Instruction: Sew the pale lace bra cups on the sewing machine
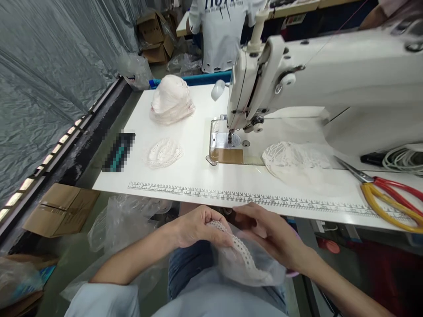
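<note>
Over my lap, below the table's front edge, is a piece of sheer white lace-trimmed fabric. My left hand pinches it between thumb and fingers near one end of the lace edging. Close by on the other side, my right hand has its fingers bent round the sheer part; its fingertips are partly hidden. The sewing machine stands beyond my hands, with its presser foot over the needle plate and no fabric visible under it.
On the white table lie a white lace piece, a pale fabric cup stack, more lace fabric and scissors at right. A printed ruler runs along the front edge. A cardboard box sits left; a person is beyond.
</note>
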Demonstrator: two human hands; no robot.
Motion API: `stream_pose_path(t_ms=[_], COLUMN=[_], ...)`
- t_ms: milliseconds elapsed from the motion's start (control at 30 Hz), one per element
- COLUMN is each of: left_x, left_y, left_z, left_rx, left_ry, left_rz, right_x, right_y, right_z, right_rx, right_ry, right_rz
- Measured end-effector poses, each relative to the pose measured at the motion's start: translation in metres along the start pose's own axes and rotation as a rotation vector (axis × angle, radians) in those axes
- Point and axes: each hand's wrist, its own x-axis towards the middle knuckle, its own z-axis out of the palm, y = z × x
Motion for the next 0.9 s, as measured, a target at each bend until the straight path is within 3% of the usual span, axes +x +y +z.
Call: stream_pose_path(t_ms=[100, 167, 533, 700, 900], left_x=[0.004, 0.005, 0.006, 0.008, 0.004], left_y=[0.01, 0.012, 0.015, 0.021, 0.053], left_z=[-0.003, -0.007, -0.011, -0.013, -0.018], left_rx=[-0.007, 0.0, 0.03, 0.1, 0.359], left_ry=[0.015, 0.005, 0.046, 0.082, 0.07], left_rz=[0.002, 0.005, -0.004, -0.003, 0.094], right_x=[0.007, 0.008, 0.009, 0.014, 0.022], right_y=[0.0, 0.004, 0.01, 0.007, 0.01], right_z=[0.009, 0.012, 0.008, 0.002, -0.005], right_rx=[-0.255, -0.326, -0.329, -0.36, -0.446], right_ry=[0.11, 0.138, 0.132, 0.195, 0.234], right_rz=[-0.226, -0.297, -0.381, -0.43, -0.495])
